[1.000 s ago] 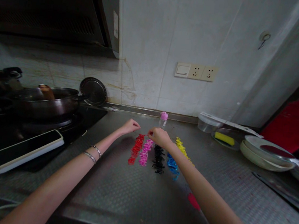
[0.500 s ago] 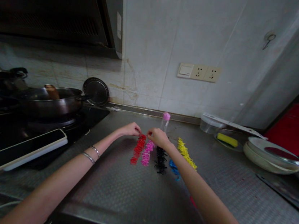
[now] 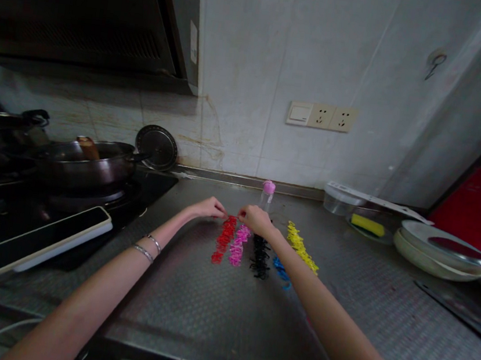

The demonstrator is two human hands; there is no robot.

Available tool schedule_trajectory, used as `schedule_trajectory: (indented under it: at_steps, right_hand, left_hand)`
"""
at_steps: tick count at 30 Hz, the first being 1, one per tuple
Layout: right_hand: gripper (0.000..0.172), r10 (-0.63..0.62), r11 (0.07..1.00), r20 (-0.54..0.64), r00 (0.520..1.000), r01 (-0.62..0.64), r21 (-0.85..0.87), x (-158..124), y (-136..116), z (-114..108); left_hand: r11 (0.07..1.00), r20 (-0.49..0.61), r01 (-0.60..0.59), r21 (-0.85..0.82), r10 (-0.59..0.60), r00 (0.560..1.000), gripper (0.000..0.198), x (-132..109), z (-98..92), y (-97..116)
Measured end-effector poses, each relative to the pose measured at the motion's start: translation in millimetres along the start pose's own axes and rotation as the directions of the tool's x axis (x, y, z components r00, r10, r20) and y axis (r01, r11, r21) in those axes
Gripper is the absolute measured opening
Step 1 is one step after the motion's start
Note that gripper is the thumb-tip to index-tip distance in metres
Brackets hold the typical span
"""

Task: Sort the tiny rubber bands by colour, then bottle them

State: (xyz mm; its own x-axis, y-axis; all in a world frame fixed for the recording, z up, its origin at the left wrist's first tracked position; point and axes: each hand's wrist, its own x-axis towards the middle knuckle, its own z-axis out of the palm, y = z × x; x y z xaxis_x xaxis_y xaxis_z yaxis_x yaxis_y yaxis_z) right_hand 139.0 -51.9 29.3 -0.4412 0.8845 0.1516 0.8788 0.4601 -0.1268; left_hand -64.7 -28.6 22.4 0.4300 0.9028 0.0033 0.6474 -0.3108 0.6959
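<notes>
On the metal counter lie rows of small bands that look like rubber bands: red bands (image 3: 223,241), pink bands (image 3: 238,244), black bands (image 3: 260,258), blue bands (image 3: 282,270) and yellow bands (image 3: 302,247). My left hand (image 3: 209,207), with two bracelets on its wrist, pinches at the far end of the red row. Opposite it, my right hand (image 3: 255,218) pinches above the pink row. A red rubber band (image 3: 232,217) seems to stretch between the fingertips, though it is tiny and blurred. My right forearm covers part of the blue row.
Behind my right hand stands a clear bottle (image 3: 267,192) with a pink cap. A phone (image 3: 52,236) on a cable and a pan (image 3: 88,167) on the stove are at left. Stacked bowls (image 3: 437,256), a yellow sponge (image 3: 367,225) and a knife (image 3: 457,309) lie at right.
Both hands stay at the far end of the red row with almost no movement. The whole view has shifted slightly.
</notes>
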Motion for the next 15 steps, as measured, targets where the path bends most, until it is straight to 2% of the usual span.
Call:
schedule_trajectory:
  at_steps: [4,8,11,15]
  right_hand:
    - [0.027,-0.010,1.000,-0.001,1.000,0.010,0.025,-3,1,-3]
    - [0.027,0.042,0.998,-0.035,0.998,-0.041,0.048,-13,23,-13]
    - [0.026,0.094,0.994,-0.066,0.993,-0.090,0.066,-21,49,-20]
    - [0.025,0.176,0.984,-0.083,0.981,-0.172,0.056,-30,80,-21]
  left_hand:
    - [1.000,-0.086,0.009,-0.023,-0.011,0.996,0.029,-2,-7.0,-1]
    - [0.999,-0.169,0.028,0.019,-0.025,0.985,0.028,6,-5.0,2]
    - [0.997,-0.179,0.000,0.080,0.014,0.984,0.028,17,6.3,9]
    - [0.981,-0.137,-0.069,0.183,0.095,0.986,0.027,35,30.8,26]
